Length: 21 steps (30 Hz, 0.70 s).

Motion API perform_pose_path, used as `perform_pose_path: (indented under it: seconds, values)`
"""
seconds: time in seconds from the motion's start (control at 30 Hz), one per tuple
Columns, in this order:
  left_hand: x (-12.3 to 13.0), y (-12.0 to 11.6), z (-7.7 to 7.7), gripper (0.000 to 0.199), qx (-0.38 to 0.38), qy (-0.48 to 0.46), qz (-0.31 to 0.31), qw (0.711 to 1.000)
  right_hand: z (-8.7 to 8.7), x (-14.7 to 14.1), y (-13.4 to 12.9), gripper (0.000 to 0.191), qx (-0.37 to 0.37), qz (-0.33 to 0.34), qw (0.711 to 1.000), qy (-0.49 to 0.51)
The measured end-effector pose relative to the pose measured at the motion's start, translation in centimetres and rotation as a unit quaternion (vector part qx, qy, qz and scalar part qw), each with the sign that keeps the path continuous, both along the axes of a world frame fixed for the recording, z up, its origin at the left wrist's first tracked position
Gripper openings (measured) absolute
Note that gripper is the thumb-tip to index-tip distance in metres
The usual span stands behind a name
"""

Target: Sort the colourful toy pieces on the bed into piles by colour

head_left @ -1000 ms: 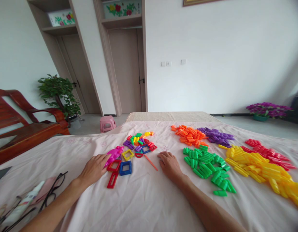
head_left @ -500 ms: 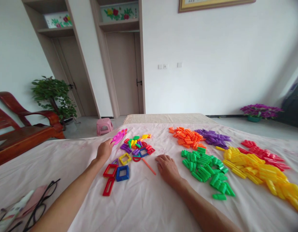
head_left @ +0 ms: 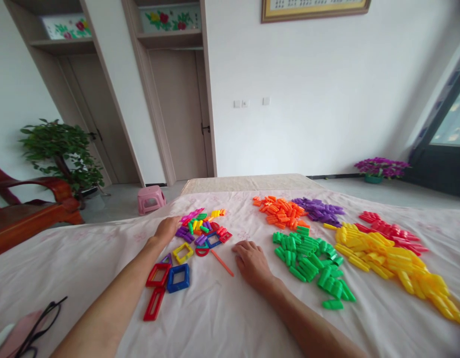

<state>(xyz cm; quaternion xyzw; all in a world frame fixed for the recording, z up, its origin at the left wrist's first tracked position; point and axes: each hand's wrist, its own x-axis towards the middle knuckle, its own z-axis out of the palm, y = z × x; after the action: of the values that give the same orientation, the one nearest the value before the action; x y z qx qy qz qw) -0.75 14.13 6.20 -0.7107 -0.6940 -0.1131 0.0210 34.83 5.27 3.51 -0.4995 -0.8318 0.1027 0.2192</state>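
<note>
My left hand (head_left: pixel 167 230) is closed on the near end of a flat bright pink plastic piece (head_left: pixel 192 215), whose exact kind I cannot make out. The piece is low at the back left of a mixed heap of small coloured pieces (head_left: pixel 198 225). My right hand (head_left: pixel 252 261) rests palm down on the cloth with its fingers loosely apart, holding nothing. Between the hands lie a thin orange stick (head_left: pixel 223 263) and a yellow square frame (head_left: pixel 183 253). Nearer to me are a blue square frame (head_left: pixel 178 278), a red square frame (head_left: pixel 158 275) and a red rectangular frame (head_left: pixel 154 304).
Right of my right hand lie piles of green tubes (head_left: pixel 312 253), orange pieces (head_left: pixel 282 212), purple pieces (head_left: pixel 318 211), yellow pieces (head_left: pixel 388 256) and red pieces (head_left: pixel 394 231). Black-framed glasses (head_left: pixel 43 325) lie front left on the pale cloth (head_left: pixel 215 328). A pink stool (head_left: pixel 151 200) stands beyond.
My left hand has lowered the pink piece toward the mixed heap, and it looks flatter now. My right hand stays resting on the cloth. The camera view has turned slightly right.
</note>
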Motion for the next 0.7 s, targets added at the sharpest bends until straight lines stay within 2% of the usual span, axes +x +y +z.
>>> perform_pose_path:
  seconds: [0.23, 0.4, 0.47, 0.6, 0.7]
  values:
    - [1.5, -1.6, 1.6, 0.032, -0.017, -0.035, -0.145, 0.989, 0.3, -0.1, -0.2, 0.031, -0.007, -0.003, 1.0, 0.002]
    - [1.5, -2.8, 2.5, 0.033, -0.036, -0.083, -0.249, 0.964, 0.0, 0.2, 0.3, 0.029, -0.015, 0.002, 0.999, 0.034]
    - [1.4, -2.7, 2.6, 0.031, -0.024, -0.094, -0.233, 0.968, -0.5, 0.4, 0.9, 0.029, -0.009, 0.003, 0.996, 0.084]
    - [1.8, -1.2, 2.4, 0.031, 0.034, -0.072, -0.098, 0.992, -1.6, 0.9, 2.0, 0.035, 0.001, -0.035, 0.979, 0.201]
    - [3.1, 0.7, 2.1, 0.033, 0.054, -0.058, -0.037, 0.996, -2.3, 1.1, 2.5, 0.034, -0.013, -0.053, 0.966, 0.252]
